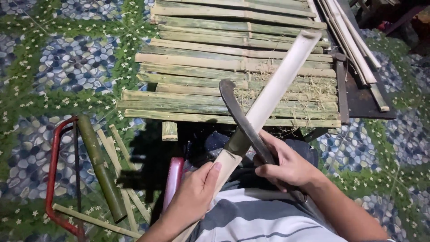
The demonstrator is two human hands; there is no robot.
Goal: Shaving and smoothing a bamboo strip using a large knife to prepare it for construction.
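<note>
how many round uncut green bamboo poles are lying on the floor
1: a dark green bamboo pole lies on the patterned floor at lower left, beside the red-framed saw. More may be hidden under the slat platform.

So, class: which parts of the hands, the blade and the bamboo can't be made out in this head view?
- Knife handle: wrapped inside the right hand.
- Bamboo strip near end: hidden behind the left hand and the striped shirt.
- Red-framed saw: lower end cut off by the bottom edge.
- Under the slat stack: lost in dark shadow.
</note>
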